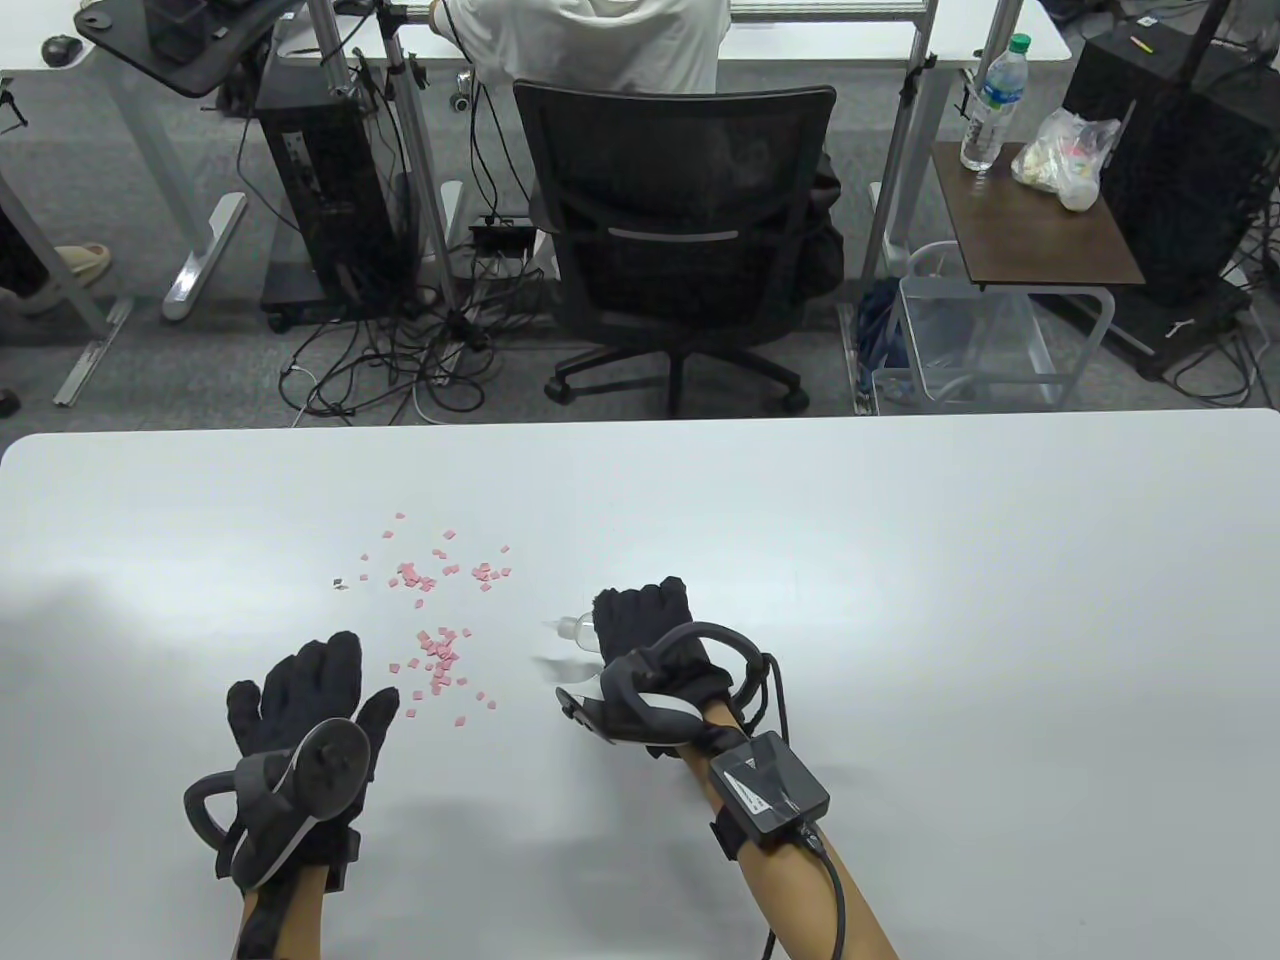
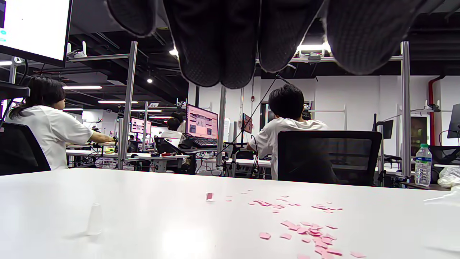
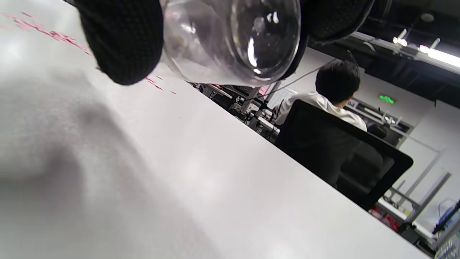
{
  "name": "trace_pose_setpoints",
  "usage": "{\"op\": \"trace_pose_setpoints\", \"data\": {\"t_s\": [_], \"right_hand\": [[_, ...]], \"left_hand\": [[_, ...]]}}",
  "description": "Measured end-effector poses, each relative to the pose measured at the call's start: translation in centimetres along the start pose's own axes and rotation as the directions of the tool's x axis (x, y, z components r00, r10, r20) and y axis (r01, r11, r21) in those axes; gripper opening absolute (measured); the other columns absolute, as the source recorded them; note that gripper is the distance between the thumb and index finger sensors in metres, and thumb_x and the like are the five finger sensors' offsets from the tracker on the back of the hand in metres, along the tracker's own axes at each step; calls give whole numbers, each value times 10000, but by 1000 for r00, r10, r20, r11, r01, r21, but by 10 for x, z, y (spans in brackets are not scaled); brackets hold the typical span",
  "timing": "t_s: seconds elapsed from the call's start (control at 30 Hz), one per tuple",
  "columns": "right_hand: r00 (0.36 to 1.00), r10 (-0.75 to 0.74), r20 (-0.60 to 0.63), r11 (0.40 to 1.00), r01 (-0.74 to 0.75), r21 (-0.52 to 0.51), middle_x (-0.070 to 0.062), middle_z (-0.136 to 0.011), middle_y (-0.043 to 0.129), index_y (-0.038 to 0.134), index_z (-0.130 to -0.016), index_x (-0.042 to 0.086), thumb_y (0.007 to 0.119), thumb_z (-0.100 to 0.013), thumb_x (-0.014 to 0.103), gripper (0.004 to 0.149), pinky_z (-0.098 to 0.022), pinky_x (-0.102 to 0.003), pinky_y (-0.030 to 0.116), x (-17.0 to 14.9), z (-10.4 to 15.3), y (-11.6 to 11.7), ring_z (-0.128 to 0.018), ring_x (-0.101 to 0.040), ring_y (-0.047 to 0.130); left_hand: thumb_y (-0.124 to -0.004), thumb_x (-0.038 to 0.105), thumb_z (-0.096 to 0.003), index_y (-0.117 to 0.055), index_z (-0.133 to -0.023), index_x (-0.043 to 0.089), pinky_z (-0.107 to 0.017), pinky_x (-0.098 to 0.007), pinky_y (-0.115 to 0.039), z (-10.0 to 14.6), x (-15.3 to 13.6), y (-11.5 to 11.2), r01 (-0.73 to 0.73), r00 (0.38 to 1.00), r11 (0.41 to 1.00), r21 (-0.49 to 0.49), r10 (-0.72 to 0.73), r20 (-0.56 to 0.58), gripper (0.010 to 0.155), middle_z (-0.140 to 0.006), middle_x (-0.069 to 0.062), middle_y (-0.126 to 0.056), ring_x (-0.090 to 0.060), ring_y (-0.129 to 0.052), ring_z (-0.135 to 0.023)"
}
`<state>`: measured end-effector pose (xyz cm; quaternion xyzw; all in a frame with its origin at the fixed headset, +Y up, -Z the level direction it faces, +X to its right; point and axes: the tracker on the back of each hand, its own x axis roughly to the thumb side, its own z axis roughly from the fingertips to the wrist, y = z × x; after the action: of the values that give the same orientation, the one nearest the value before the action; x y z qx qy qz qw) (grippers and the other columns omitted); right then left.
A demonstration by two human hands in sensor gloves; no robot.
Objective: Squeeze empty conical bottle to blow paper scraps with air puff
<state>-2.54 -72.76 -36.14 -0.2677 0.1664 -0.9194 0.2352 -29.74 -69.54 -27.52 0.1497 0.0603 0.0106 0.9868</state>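
Note:
My right hand [image 1: 645,625] grips a clear, empty conical bottle [image 1: 573,630] just above the table, lying sideways with its nozzle pointing left toward the paper scraps. In the right wrist view the bottle's round base [image 3: 248,39] sits between my thumb [image 3: 124,43] and the other fingers. Several pink paper scraps [image 1: 438,640] lie scattered on the white table [image 1: 900,600], left of the nozzle; they also show in the left wrist view [image 2: 309,232]. My left hand [image 1: 300,690] is empty with fingers spread, low over the table just left of the scraps.
A small clear cap-like piece [image 2: 95,219] stands on the table left of the scraps. A black office chair [image 1: 680,250] with a seated person is beyond the table's far edge [image 1: 640,425].

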Motion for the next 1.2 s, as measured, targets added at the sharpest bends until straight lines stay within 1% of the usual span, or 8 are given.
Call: {"op": "trace_pose_setpoints", "data": {"t_s": [0.33,0.5,0.6,0.63,0.87,1.0,1.1,1.2], "right_hand": [[994,-18,110,998,26,-65,-128,-742,993,883,-899,99,945,-379,407,608,-653,-585,750,-6,14,-8,-634,-290,995],[989,-51,141,998,47,36,-118,-911,915,776,-1020,138,954,-382,433,725,-685,-618,686,-9,16,-2,-792,-335,924],[990,-29,135,1000,30,-5,-115,-798,984,854,-937,123,965,-364,408,650,-660,-584,751,-8,19,-1,-696,-297,991],[992,-39,118,997,46,-61,-112,-753,1005,882,-903,117,967,-355,406,625,-644,-572,777,-10,20,0,-651,-284,1012],[999,25,-45,999,-24,24,-157,-916,903,762,-1033,94,942,-408,435,734,-669,-639,683,-23,15,10,-785,-362,923],[987,35,-159,998,-28,49,-188,-880,924,787,-1012,59,940,-417,404,705,-651,-647,694,-35,11,12,-753,-380,938],[991,19,-132,999,-15,30,-148,-737,1004,883,-902,71,956,-383,397,618,-629,-588,773,-38,11,13,-625,-310,1010],[993,5,-114,997,3,72,-142,-785,983,859,-938,88,962,-382,431,661,-653,-590,746,-37,13,16,-669,-314,989]], "left_hand": [[-776,584,-541,-608,-1159,273,-815,-631,-437,0,0,0,-3,1000,1000,3,3,-1,712,-1180,-86,-707,-346,-747,-1091],[-777,584,-540,-610,-1157,272,-814,-630,-439,0,0,0,-1,1000,1000,0,1,0,712,-1180,-87,-707,-347,-749,-1090],[-776,582,-541,-609,-1159,272,-815,-629,-439,0,0,0,-3,1000,1000,3,3,-2,711,-1179,-88,-708,-346,-749,-1090],[-777,582,-540,-612,-1156,275,-816,-629,-439,0,0,0,-4,1000,1000,4,4,-3,708,-1179,-86,-709,-345,-750,-1090],[-777,583,-540,-610,-1158,272,-815,-630,-438,0,-1,-1,-6,1000,1000,2,6,-5,712,-1180,-85,-708,-346,-749,-1090],[-777,583,-541,-610,-1157,273,-816,-629,-438,0,-1,0,-6,1000,1000,3,6,-6,710,-1180,-85,-707,-344,-749,-1090],[-777,581,-541,-611,-1157,274,-816,-629,-438,0,-1,-1,-5,1000,1000,5,5,-7,708,-1179,-84,-710,-344,-749,-1090],[-776,582,-542,-609,-1158,272,-816,-629,-438,0,-1,-1,-3,1000,1000,0,3,-6,710,-1180,-86,-708,-345,-747,-1092]]}}
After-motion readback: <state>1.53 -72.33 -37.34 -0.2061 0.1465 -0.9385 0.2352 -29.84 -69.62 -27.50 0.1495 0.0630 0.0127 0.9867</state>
